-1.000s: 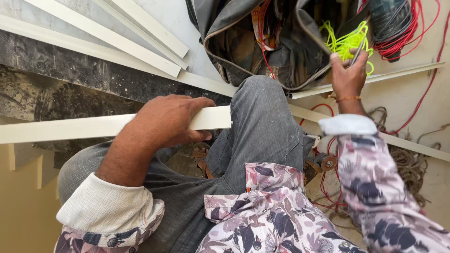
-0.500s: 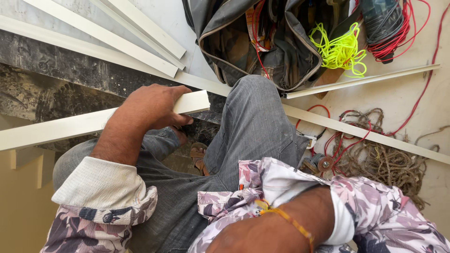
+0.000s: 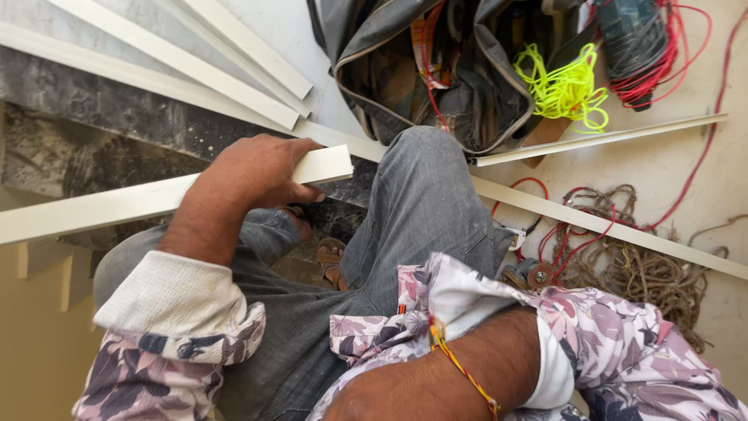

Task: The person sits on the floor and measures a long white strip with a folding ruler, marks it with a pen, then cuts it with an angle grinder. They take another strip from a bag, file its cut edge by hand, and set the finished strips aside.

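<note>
The long, flat, cream-white plastic trunking strip lies almost level across the left half of the view, its long axis running left to right with a slight rise toward the right. Its cut end points right and stops just past the knuckles, close to the raised knee. It hangs in the air above the dark stone step, not resting on it.

The left hand comes in from the near left, forearm angled up and away, back of the hand toward the camera. Its fingers are wrapped over the strip's far edge and curl under it — clenched on the strip near its right end.

The right hand is out of view. Only the right forearm shows, lying across the near edge with an orange thread band at the wrist, so I cannot tell what its fingers are doing.

The knee in grey jeans rises just right of the strip's end. More cream-white strips lie on the step at far left, and another long one slants across the floor on the right. Far centre sits an open grey tool bag, with a neon yellow cord bundle at its right side — red wire and a tangle of brown rope lie beyond.
</note>
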